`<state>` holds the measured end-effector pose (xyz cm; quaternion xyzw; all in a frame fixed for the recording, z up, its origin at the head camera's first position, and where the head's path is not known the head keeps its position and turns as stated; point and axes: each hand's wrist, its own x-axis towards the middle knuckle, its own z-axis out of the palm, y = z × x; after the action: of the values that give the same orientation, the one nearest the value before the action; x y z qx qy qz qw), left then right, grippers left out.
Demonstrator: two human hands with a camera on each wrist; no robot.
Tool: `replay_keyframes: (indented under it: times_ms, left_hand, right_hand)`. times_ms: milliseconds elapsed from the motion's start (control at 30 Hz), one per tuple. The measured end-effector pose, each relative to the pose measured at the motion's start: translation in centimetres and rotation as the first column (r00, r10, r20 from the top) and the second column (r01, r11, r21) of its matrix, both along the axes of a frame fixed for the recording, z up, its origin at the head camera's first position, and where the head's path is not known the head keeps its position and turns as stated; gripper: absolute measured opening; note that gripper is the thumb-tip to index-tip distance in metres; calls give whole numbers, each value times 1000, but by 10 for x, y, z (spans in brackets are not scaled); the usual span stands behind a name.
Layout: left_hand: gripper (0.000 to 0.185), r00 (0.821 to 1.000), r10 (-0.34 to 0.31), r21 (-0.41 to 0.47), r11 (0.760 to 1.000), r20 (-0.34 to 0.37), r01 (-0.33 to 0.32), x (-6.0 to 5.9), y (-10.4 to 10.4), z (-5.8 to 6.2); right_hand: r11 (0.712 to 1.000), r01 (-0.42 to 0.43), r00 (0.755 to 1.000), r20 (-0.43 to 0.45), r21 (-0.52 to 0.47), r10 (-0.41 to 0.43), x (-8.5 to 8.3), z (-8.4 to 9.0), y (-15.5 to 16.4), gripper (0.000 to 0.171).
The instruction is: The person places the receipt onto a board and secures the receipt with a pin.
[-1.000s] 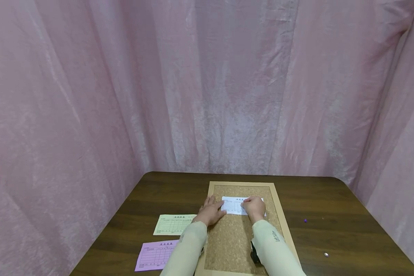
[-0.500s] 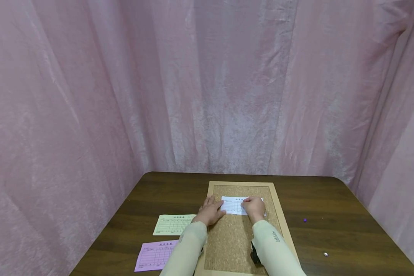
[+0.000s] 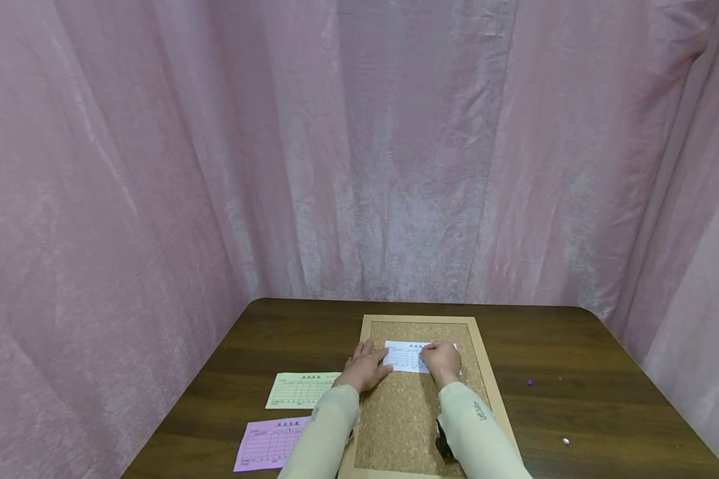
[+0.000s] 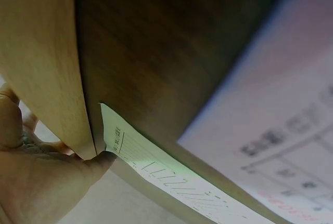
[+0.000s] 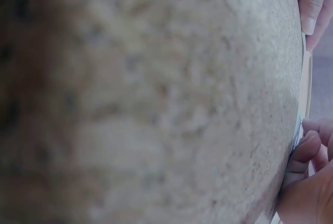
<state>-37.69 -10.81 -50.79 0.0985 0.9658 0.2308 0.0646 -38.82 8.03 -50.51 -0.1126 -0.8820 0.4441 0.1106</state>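
A pink curtain point(image 3: 359, 146) hangs on all sides of a dark wooden desk point(image 3: 599, 406), and on the desk lies a cork board point(image 3: 404, 412) in a pale wooden frame, its long side running away from the person. Across the last second almost nothing has shifted: both hands, the slips and the board sit where they were, which reads as a steady hold on the paper, not a move under way. To the left of the board, on the bare wood, lie a yellow slip point(image 3: 299, 390) and, nearer the person, a pink slip point(image 3: 269, 442), each printed with a small table; the yellow one also shows in the left wrist view point(image 4: 166, 174), just beside the frame edge. A white slip point(image 3: 404, 356) rests flat on the upper part of the cork. The left hand point(image 3: 365, 367) lies with fingers stretched out, pressing the slip's left end onto the board. The right hand point(image 3: 440, 360) covers the slip's right part with its fingers bent down onto the paper; whether it pinches something small there I cannot tell. Off to the right on the desk lie a tiny purple pin point(image 3: 530, 382) and a small silver pin point(image 3: 566, 441), well apart from the board.
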Motion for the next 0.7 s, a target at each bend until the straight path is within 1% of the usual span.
replay_keyframes:
  times_ms: [400,700]
  left_hand:
    - [53,1000,-3,-8,1000,-4,3,1,0,0]
    - [53,1000,-4,-7,1000,-11,4,0,0,-2]
  right_hand:
    - [1000,-4,1000,-25,28,5,-1,0,0,11]
    - [999,-16,1000,-9,37,17,-1,1,1,11]
